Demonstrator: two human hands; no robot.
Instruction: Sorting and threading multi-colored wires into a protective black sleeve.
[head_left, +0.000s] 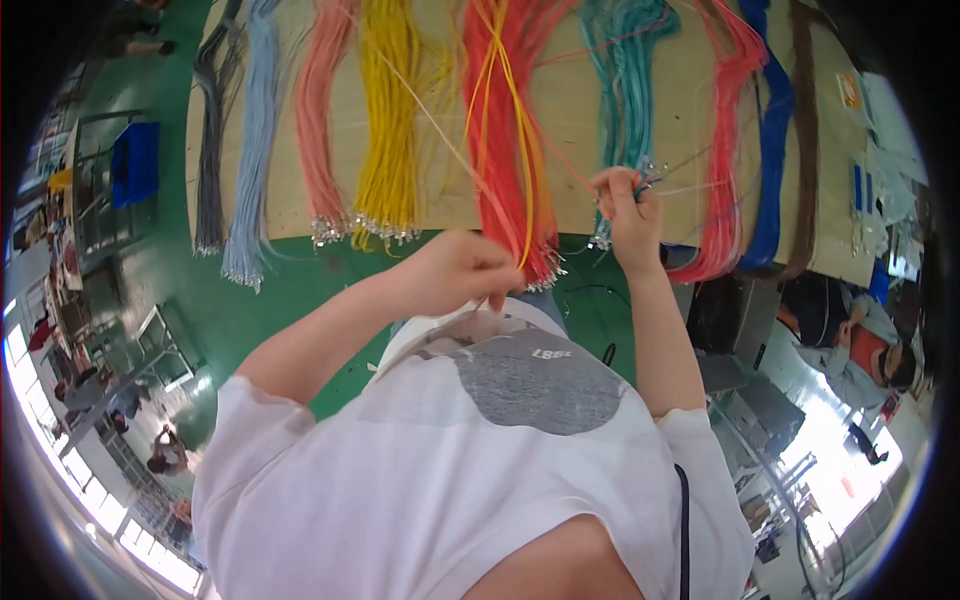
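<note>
Bundles of thin coloured wires lie across the table, many with metal terminals at the near ends. My left hand (465, 268) is closed in a pinch beside the near end of the red wire bundle (505, 190); what its fingertips hold is too blurred to make out. Loose yellow wires (500, 60) cross over the red ones, and a long pale pink wire (425, 110) slants toward that bundle. Between the fingers of my right hand (630, 205) are a few thin wires, their small ends sticking out. This hand is beside the teal wire bundle (628, 100).
Grey (208, 150), light blue (255, 150), salmon (318, 150) and yellow bundles (388, 130) lie left. Pink-red (728, 150), blue (772, 150) and brown bundles (805, 130) lie right. The near table edge (450, 228) faces me. A person (865, 345) is at right.
</note>
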